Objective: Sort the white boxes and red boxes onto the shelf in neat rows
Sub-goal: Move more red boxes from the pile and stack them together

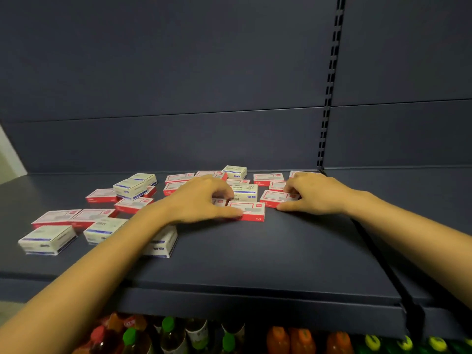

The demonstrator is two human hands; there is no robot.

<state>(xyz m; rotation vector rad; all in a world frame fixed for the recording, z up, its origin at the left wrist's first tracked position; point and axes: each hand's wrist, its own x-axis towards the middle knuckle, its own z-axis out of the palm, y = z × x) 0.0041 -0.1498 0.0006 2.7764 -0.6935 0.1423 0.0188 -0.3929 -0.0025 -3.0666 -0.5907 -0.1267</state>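
Observation:
Several red boxes and white boxes lie scattered flat on a dark blue shelf. My left hand pinches a red box near the middle, thumb against its front edge and fingers curled behind it. My right hand pinches a second red box, thumb at its front corner and fingers on top. A white box lies between the two hands. More white boxes sit at the left, one partly under my left forearm. Further red boxes lie along the back.
The shelf's front right part is bare. A black bracket runs along the shelf's right side below a slotted upright. Bottles with green and orange tops stand on the level below. The back panel is close behind the boxes.

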